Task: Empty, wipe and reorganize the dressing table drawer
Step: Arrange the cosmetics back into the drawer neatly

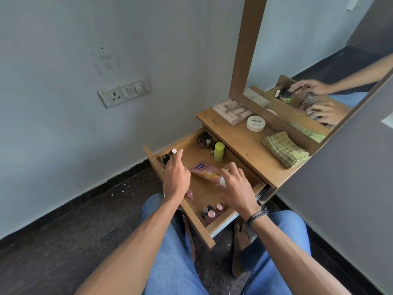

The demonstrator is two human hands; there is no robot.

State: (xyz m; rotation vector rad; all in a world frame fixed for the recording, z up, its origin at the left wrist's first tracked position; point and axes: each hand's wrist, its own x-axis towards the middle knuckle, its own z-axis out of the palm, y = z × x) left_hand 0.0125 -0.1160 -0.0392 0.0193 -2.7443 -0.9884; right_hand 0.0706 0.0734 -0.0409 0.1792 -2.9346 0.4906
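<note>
A: Left hand (pixel 176 177) at white-capped bottle (pixel 174 151), pinch or mere touch untellable; right hand (pixel 234 188) spread above pink tube (pixel 204 169), inside open drawer (pixel 200 231), frame centre.

B: Could have toppled neighbouring dark bottles (pixel 167 157), reaching in with 2 hands at once.

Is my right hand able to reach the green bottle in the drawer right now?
Likely yes: the right hand hovers over the open drawer, and nothing stands between it and the upright green bottle.
</note>
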